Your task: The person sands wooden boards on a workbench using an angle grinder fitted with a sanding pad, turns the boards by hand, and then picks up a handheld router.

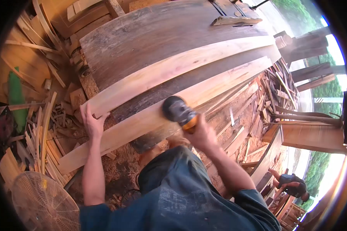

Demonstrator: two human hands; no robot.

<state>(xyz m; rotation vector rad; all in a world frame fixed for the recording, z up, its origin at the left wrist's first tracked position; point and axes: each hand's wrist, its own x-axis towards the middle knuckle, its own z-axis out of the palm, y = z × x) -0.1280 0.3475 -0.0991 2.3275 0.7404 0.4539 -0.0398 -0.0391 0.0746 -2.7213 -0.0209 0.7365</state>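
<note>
My right hand [201, 133] is wrapped round the yellow and black body of a power sander [180, 112]. The sander's dark round head rests on the nearer long pale plank [142, 124]. At the left end of the farther pale plank [154, 75], my left hand [94, 119] touches the wood, thumb and fingers spread apart. Both planks lie side by side on a worn brown tabletop [135, 42], with a dark gap between them. My left forearm crosses over the nearer plank.
A round fan [44, 202] stands at the lower left, beside thin wood strips [46, 134] and a green object [16, 96]. Sawdust and offcuts cover the ground. Another person [292, 184] bends over at the lower right. A wood piece [235, 20] lies at the table's far end.
</note>
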